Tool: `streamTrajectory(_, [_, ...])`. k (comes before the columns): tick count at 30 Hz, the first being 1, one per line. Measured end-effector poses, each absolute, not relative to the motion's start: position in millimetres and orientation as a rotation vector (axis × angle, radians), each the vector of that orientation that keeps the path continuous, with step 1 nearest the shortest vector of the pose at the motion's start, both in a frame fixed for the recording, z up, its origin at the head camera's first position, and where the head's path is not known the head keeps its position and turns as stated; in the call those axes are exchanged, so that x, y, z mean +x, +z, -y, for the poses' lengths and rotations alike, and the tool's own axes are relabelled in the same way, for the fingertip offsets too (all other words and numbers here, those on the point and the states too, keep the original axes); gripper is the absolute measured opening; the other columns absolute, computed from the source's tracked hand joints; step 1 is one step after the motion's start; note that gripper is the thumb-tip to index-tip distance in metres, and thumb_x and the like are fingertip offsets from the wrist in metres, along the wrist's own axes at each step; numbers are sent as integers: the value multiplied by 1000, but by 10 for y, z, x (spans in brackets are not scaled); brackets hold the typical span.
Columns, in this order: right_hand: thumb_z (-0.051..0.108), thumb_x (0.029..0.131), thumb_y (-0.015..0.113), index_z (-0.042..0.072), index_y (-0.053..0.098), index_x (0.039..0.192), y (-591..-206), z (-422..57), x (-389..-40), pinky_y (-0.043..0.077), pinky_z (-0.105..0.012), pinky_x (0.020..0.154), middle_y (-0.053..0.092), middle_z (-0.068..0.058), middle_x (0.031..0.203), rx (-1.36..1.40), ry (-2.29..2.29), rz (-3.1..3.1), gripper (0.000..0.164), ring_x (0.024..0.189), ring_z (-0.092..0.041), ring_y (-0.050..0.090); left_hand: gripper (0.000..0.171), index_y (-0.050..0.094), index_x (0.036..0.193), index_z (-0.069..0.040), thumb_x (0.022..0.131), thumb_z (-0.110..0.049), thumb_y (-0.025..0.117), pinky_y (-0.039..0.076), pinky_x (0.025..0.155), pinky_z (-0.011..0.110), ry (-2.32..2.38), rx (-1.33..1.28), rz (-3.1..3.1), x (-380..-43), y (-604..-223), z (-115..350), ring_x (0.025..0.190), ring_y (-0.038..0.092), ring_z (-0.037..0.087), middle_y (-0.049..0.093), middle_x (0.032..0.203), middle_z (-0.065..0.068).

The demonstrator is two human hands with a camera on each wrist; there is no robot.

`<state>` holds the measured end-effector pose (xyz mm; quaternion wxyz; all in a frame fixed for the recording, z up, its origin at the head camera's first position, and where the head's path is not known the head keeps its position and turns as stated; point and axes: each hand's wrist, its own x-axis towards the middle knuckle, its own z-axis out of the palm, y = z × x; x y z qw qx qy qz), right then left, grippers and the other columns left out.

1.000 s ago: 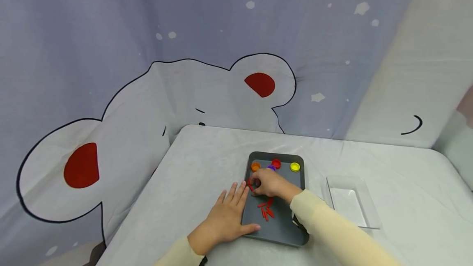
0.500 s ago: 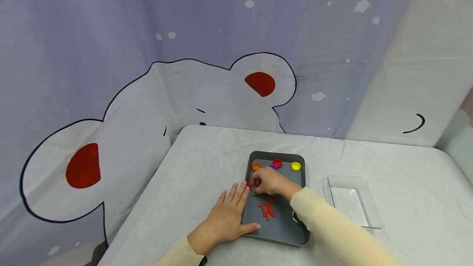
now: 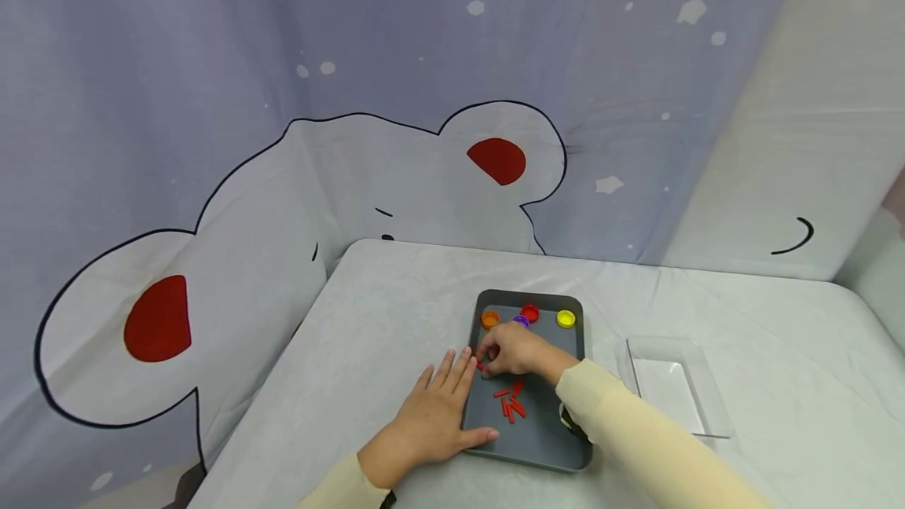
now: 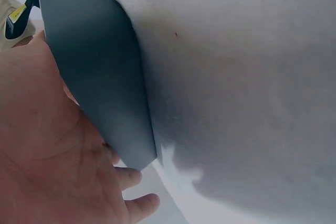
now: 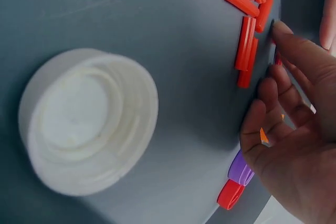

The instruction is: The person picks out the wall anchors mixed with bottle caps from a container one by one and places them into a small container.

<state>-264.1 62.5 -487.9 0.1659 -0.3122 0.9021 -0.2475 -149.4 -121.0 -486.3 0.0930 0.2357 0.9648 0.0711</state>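
My left hand (image 3: 433,415) lies with spread, straight fingers along the left side of a grey tray (image 3: 488,446), its thumb over the near edge. In the left wrist view the palm is against the tray's outer wall (image 4: 100,72). My right hand (image 3: 514,348) is low in the tray near its left wall, thumb and fingertips pinching a small red stick (image 5: 278,56), mostly hidden. Several more short red sticks (image 3: 511,407) lie loosely grouped just nearer on the tray floor. The right wrist view has this pile (image 5: 247,40) beside the fingers.
At the tray's far end sit an orange cap (image 3: 490,319), a red cap (image 3: 530,313), a yellow cap (image 3: 566,319) and a partly covered purple cap (image 3: 520,321). A white cap (image 5: 89,121) lies under the right wrist. A clear plastic box (image 3: 710,391) stands right of the tray.
The red stick at my right fingertips shows less than before, its upper part now behind the fingers. Otherwise both hands stay in place; the loose sticks and caps have not moved.
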Motion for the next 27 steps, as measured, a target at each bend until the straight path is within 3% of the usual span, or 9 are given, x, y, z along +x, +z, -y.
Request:
streamTrajectory(8, [16,80,88,17,74,83,-4867,-654,-2649,46,-25,63,57,9,72,-951,-677,-2529,15,68,-8,51,104,12,163,-8,92,-76,46,20,121,58,274,683,-2785,-1545,-4824,1264,157,8,29,6,171,7])
streamTrajectory(13, [14,81,87,17,68,75,-4870,-651,-2637,47,-25,62,58,9,70,-971,-665,-2511,20,65,-7,52,111,14,163,-6,88,-77,54,20,121,56,269,691,-2775,-1570,-4807,1347,157,8,30,8,171,10])
streamTrajectory(21, [29,86,82,19,64,63,-4852,-612,-2564,39,-21,51,54,11,57,-995,-569,-2525,31,52,-4,47,117,16,163,-5,83,-78,60,23,120,56,186,720,-2800,-1571,-4768,1373,156,11,33,13,170,12])
streamTrajectory(27, [24,85,83,17,68,75,-4848,-651,-2577,45,-23,59,58,10,67,-950,-634,-2522,19,61,-6,51,118,14,163,-6,82,-79,58,24,120,56,171,711,-2789,-1568,-4783,1374,156,11,33,13,170,11])
